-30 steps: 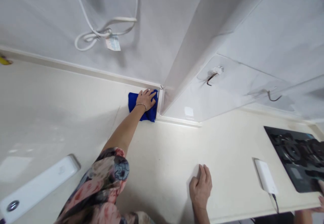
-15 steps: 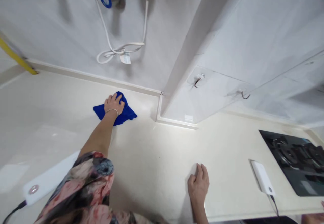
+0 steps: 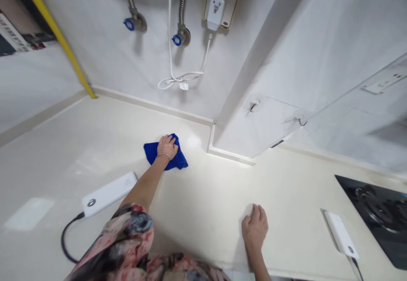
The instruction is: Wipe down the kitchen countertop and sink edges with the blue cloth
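Note:
My left hand [image 3: 168, 146] presses down on a blue cloth [image 3: 174, 160] that lies spread on the cream countertop [image 3: 203, 196], with fingers bent into the fabric. A thin bracelet circles that wrist. Some of the cloth is hidden beneath the palm. Further right, near the counter's front edge, my right hand [image 3: 255, 226] rests on the bare surface. Its thumb stands apart from the slightly curled fingers, and nothing shows in it. Close to my left forearm lies a white power bank [image 3: 110, 193] with a dark cable.
A second white power bank [image 3: 341, 234] lies near the black gas hob [image 3: 378, 219] on the right. A wall corner [image 3: 233, 156] juts onto the counter. Behind are a yellow pipe [image 3: 65, 45], blue-handled valves [image 3: 177, 40], a plugged-in white cord [image 3: 206, 56] and wall hooks [image 3: 253, 105].
The view has shifted up and left, bringing the socket and more left wall into sight. My left hand stays on the cloth; my right hand keeps its place on the counter.

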Available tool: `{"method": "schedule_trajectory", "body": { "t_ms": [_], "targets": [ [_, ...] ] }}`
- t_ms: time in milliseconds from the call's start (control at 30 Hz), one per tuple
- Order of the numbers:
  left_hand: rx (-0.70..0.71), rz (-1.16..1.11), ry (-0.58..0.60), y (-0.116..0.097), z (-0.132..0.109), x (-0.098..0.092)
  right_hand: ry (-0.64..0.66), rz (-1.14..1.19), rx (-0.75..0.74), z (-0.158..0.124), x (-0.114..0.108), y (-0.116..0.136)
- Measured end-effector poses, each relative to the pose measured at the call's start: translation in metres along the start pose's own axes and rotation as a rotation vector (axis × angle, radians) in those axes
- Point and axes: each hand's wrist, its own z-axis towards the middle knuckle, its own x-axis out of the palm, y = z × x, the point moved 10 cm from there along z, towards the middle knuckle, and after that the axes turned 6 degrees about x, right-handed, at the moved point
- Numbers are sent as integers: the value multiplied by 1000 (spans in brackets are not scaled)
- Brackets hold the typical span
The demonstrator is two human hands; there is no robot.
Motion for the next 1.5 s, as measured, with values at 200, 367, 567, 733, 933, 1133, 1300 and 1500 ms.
{"method": "schedule_trajectory", "body": {
  "t_ms": [200, 367, 567, 733, 933, 1133, 1300, 1500],
  "targets": [
    [12, 22, 29, -14, -13, 4, -8, 7, -19, 0, -3, 0],
    [-5, -10, 43, -14, 3, 10, 5, 8, -7, 0, -8, 4],
    [-22, -42, 30, -16, 44, 15, 30, 12, -19, 2, -12, 7],
    [-40, -47, 31, -16, 81, 20, 71, -2, -5, 3, -12, 7],
    [-71, -55, 15, -12, 118, 25, 92, -11, 11, 2, -12, 5],
    [-98, -38, -40, -3, 136, 20, 83, -3, -12, 0, -7, 3],
    [-81, 1, -40, -4, 130, 19, 60, -11, 2, -1, -6, 5],
    [-68, 43, 5, -7, 95, 19, 64, -6, 51, -1, -3, 2]
  ]
}}
